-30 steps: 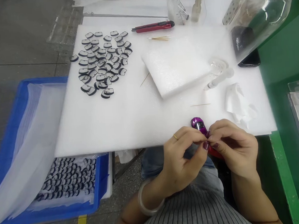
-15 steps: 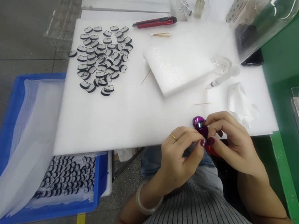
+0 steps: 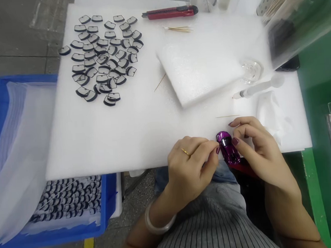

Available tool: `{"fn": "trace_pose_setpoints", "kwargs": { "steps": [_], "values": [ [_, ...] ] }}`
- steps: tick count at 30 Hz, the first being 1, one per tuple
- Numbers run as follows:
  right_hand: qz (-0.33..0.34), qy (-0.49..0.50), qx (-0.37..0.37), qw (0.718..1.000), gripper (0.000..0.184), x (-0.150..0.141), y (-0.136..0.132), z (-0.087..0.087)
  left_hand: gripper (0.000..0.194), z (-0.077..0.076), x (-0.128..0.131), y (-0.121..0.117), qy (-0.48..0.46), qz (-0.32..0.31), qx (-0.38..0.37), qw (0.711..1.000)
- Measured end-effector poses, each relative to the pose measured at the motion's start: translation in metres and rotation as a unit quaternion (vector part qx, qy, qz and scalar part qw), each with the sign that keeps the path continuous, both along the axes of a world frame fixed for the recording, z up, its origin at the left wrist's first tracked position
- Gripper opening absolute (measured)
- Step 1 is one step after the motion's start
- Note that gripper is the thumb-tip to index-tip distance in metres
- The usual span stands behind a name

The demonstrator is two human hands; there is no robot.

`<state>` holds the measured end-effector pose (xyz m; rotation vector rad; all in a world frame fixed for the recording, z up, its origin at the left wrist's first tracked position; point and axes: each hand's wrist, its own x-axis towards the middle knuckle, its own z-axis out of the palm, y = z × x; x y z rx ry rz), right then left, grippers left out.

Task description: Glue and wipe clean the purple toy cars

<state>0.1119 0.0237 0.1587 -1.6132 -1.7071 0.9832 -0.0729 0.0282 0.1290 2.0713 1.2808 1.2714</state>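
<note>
A glossy purple toy car (image 3: pixel 229 149) with a dark windscreen sits at the table's front edge, between my hands, its lower end over the edge. My left hand (image 3: pixel 192 163) is closed in a pinch at the car's left side. Whatever lies between those fingertips is too small or hidden to make out. My right hand (image 3: pixel 258 151) is at the car's right side, thumb against it and other fingers bent. A thin stick (image 3: pixel 227 116) lies just beyond the car. Something red (image 3: pixel 245 169) shows below it, partly hidden by my right hand.
Many small black-edged clear parts (image 3: pixel 103 60) cover the table's left. A red cutter knife (image 3: pixel 170 12), cotton swabs (image 3: pixel 178 29), a foam block (image 3: pixel 199 76), a glass dish (image 3: pixel 251 70), a pen-like tube (image 3: pixel 259 88) and crumpled tissue (image 3: pixel 268 113) lie beyond my hands. A blue crate (image 3: pixel 110 199) stands lower left.
My left hand has shifted slightly left. My right fingers have moved off the car's top, so more of the car shows. The camera view has shifted a little.
</note>
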Motion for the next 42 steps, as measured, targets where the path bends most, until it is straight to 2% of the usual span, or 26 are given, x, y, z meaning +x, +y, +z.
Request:
{"fn": "trace_pose_setpoints", "kwargs": {
  "steps": [5,10,26,38,42],
  "values": [
    [0.026,-0.040,-0.037,0.998,0.009,0.000,0.009,0.003,0.007,-0.008,-0.002,0.006,0.048,-0.007,0.012,0.999],
    [0.031,-0.048,-0.056,0.997,0.011,-0.001,0.010,0.008,0.008,-0.009,-0.002,0.005,0.093,-0.012,0.038,0.995],
    [0.038,-0.088,-0.043,0.994,0.008,-0.006,0.015,0.013,0.023,-0.003,-0.011,0.007,0.123,-0.070,0.042,0.989],
    [0.033,-0.111,-0.033,0.993,0.010,-0.010,0.017,0.014,0.025,-0.002,-0.013,0.007,0.154,-0.074,0.047,0.984],
    [0.028,-0.091,-0.033,0.995,0.010,-0.009,0.018,0.013,0.024,-0.002,-0.010,0.008,0.148,-0.065,0.035,0.986]
  ]
}}
